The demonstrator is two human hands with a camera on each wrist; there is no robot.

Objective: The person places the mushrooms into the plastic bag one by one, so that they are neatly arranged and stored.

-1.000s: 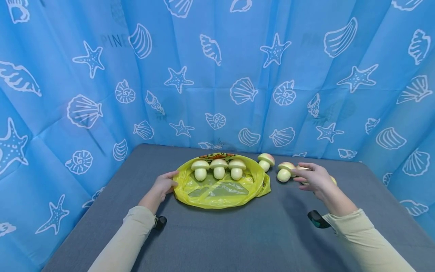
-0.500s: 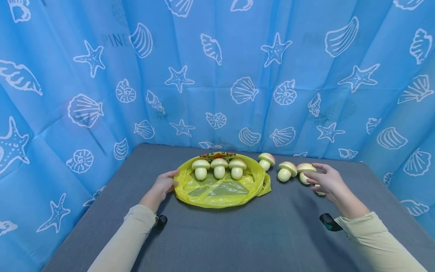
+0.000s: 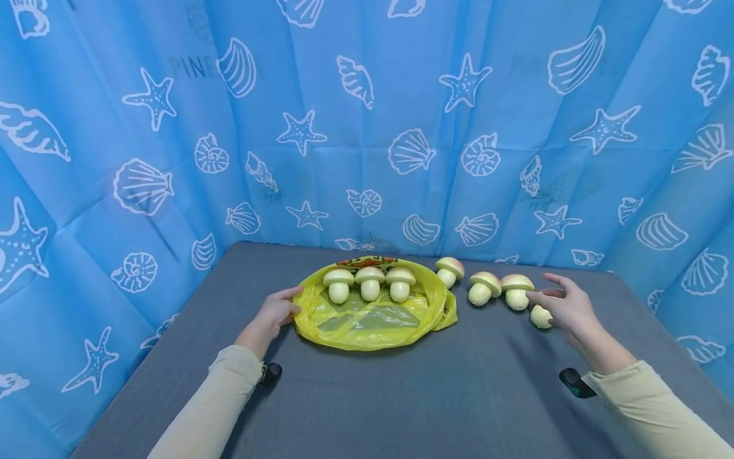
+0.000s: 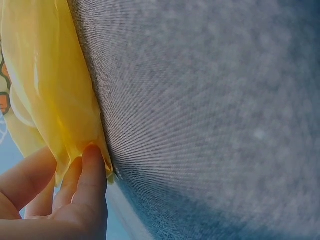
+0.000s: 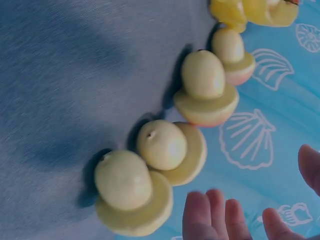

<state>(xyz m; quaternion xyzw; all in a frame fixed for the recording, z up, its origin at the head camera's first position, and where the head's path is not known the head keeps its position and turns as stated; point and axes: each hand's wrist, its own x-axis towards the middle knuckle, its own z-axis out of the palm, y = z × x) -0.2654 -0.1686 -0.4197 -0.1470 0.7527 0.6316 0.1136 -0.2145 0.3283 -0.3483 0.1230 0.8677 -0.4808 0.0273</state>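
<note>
A yellow plastic bag (image 3: 361,340) lies with its mouth spread wide on the table. Three toy mushrooms (image 3: 369,285) stand in a row inside it, caps up. At the bag's left edge my left hand (image 3: 275,317) pinches the rim; the left wrist view shows thumb and fingers (image 4: 92,172) on the yellow film. Several more mushrooms lie in a line right of the bag. Over the rightmost mushroom (image 3: 540,317), whose cap is partly hidden, hovers my right hand (image 3: 573,312). Its fingers (image 5: 197,215) are spread and hold nothing; in the right wrist view they are apart from the nearest mushroom (image 5: 122,182).
Grey cloth covers the table (image 3: 373,408). Behind it and at both sides hangs a blue curtain (image 3: 367,127) with white shells and starfish. One mushroom (image 3: 449,273) sits close to the bag's right side, near the table's back edge.
My right hand has moved to the right, from over the middle of the loose mushrooms to the rightmost one, uncovering others. The left hand and the bag have stayed in place.
</note>
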